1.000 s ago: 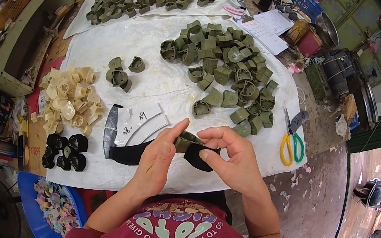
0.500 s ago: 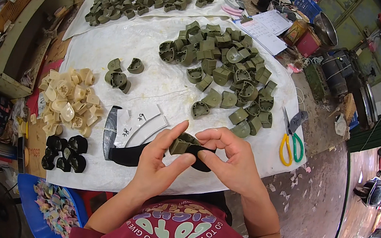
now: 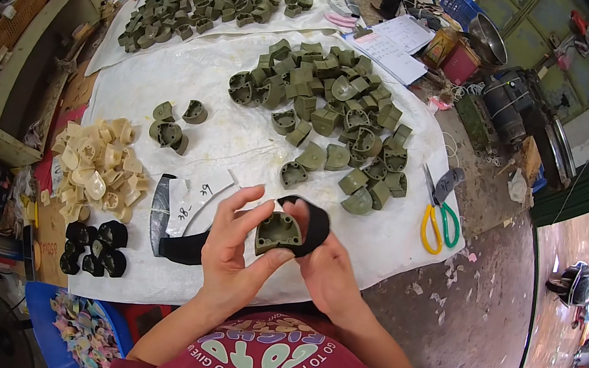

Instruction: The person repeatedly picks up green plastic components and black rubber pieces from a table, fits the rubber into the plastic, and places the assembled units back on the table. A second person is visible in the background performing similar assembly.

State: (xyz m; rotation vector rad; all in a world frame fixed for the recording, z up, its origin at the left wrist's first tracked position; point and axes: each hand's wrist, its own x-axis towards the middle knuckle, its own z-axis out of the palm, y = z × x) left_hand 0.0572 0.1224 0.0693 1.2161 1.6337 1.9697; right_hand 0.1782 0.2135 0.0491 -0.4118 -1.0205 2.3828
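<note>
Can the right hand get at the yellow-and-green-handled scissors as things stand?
Probably: the scissors lie to its right, with bare white sheet between. But the right hand is holding the black strip, so it would likely need freeing first.

A head-worn fisheye looks down and forward across the sheet point(image 3: 220, 129), near left hand point(image 3: 232, 254) and right hand point(image 3: 331, 274), lower centre.

This is a workshop. Green moulded blocks point(image 3: 342, 90) crowd the counter point(image 3: 210, 87) toward twelve o'clock, dark machinery point(image 3: 507, 102) sits at two, and scraps point(image 3: 417, 286) litter the floor point(image 3: 398, 328) at four.
</note>
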